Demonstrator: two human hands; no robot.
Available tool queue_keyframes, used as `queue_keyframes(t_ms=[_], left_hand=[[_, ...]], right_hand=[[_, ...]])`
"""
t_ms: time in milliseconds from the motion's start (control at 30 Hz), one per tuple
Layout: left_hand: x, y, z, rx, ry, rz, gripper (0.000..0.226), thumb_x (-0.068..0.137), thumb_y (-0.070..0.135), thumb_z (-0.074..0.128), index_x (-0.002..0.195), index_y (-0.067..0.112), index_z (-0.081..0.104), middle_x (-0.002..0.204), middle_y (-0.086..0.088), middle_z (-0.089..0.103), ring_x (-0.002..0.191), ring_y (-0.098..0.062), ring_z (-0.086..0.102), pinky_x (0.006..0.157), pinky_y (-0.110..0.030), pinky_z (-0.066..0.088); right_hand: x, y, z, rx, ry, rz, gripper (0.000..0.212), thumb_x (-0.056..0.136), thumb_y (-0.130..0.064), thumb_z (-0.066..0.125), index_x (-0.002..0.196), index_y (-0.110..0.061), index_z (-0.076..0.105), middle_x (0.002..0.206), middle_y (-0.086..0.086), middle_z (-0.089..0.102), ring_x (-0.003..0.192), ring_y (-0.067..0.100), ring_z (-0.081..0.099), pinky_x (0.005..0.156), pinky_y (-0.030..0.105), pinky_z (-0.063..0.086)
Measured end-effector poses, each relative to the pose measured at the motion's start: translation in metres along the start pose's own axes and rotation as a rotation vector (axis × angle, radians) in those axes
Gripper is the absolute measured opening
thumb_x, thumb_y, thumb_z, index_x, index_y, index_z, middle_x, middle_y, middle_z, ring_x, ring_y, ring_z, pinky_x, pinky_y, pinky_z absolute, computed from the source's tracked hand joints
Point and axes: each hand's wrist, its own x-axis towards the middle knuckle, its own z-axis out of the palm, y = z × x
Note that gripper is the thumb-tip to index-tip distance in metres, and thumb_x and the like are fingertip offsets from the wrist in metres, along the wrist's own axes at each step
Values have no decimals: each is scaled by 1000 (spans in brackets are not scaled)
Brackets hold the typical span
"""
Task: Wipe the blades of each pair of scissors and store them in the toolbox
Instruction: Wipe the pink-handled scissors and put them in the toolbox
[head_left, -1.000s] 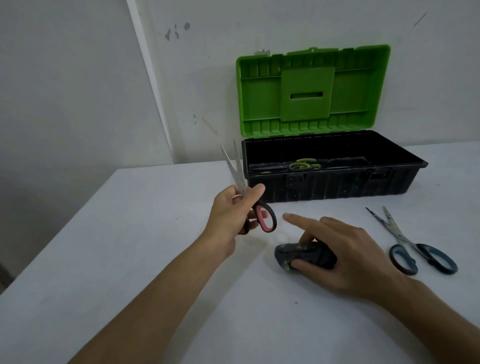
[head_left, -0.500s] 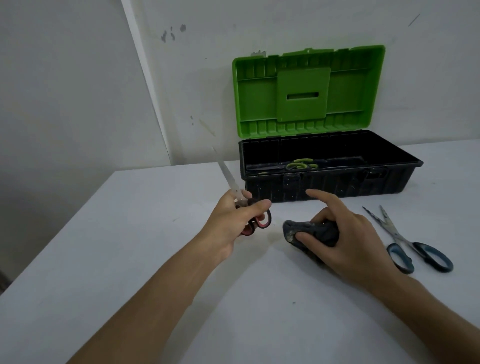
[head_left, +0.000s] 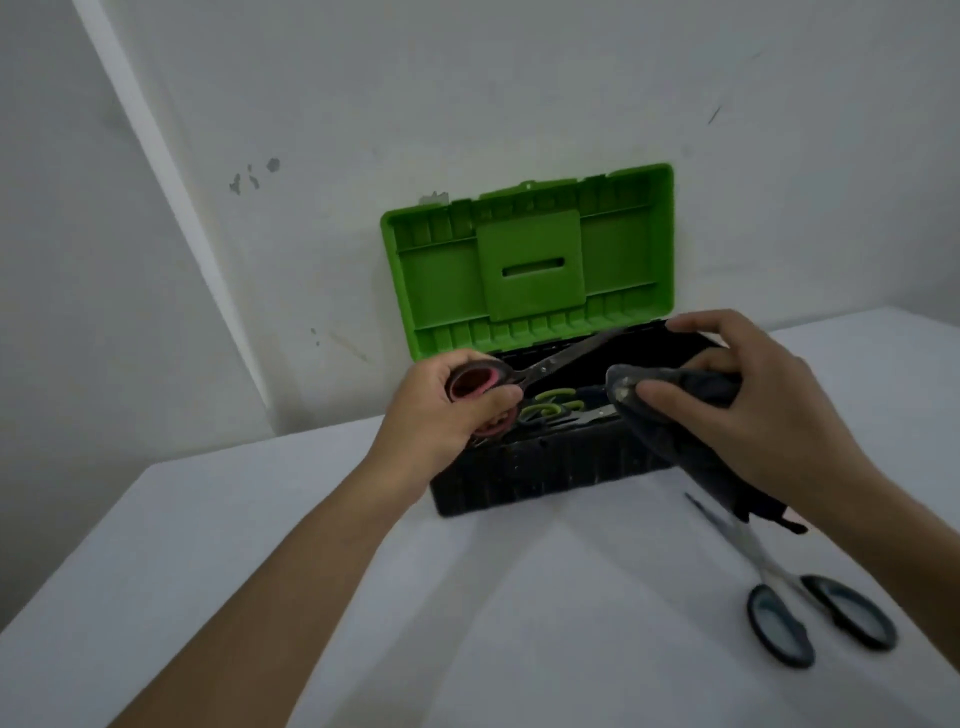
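Note:
My left hand (head_left: 447, 410) grips the pink-and-black handles of a pair of scissors (head_left: 550, 366), whose blades point right toward my right hand, in front of the open toolbox. My right hand (head_left: 748, 405) holds a dark grey cloth (head_left: 670, 415) that hangs down past the box's front wall; its forefinger reaches toward the blade tip. The black toolbox (head_left: 540, 473) stands against the wall with its green lid (head_left: 530, 265) raised. Green-handled scissors (head_left: 553, 405) lie inside it. Blue-handled scissors (head_left: 810, 608) lie on the table at the right.
The white table (head_left: 311, 545) runs to a left edge with a drop beside it. A white wall stands close behind the toolbox.
Both hands rose from the table in front of the toolbox. The pink scissors swung from pointing up-left to pointing right, and the cloth was lifted off the table.

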Motion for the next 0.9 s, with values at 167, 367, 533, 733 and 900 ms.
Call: queue_keyframes(t_ms=[167, 367, 533, 733, 900], left_hand=[[66, -6, 51, 136, -58, -42, 18, 81, 25, 80, 91, 21, 65, 90, 5, 69, 85, -12, 66, 75, -25, 53], [135, -43, 100, 121, -166, -266, 18, 82, 11, 79, 91, 10, 63, 93, -12, 69, 70, -17, 68, 74, -34, 61], [179, -71, 121, 271, -260, -341, 23, 81, 18, 80, 95, 5, 68, 99, -17, 72, 90, -29, 68, 88, -45, 56], [196, -77, 133, 736, -487, -95, 15, 87, 35, 71, 92, 21, 73, 97, 2, 73, 94, -17, 67, 84, -36, 55], [182, -76, 140, 1176, -399, 176, 29, 87, 53, 64, 104, 29, 69, 104, 2, 69, 100, -23, 63, 71, -31, 43]], right_hand=[[43, 37, -23, -49, 57, 131, 50, 81, -50, 73, 124, -31, 54, 88, -14, 71, 80, -2, 63, 62, 19, 44], [80, 80, -33, -184, -70, 272, 46, 77, -56, 73, 115, -36, 57, 97, -6, 70, 85, 11, 63, 62, 20, 40], [105, 97, -31, -224, -183, 337, 43, 74, -59, 73, 108, -37, 59, 91, -10, 69, 84, 6, 61, 64, 23, 42], [109, 99, -29, -224, -252, 367, 37, 75, -60, 72, 102, -38, 60, 88, -11, 70, 80, 3, 60, 61, 22, 41], [105, 95, -30, -204, -212, 368, 36, 74, -59, 72, 100, -37, 60, 86, -11, 71, 80, 3, 62, 60, 23, 41]])
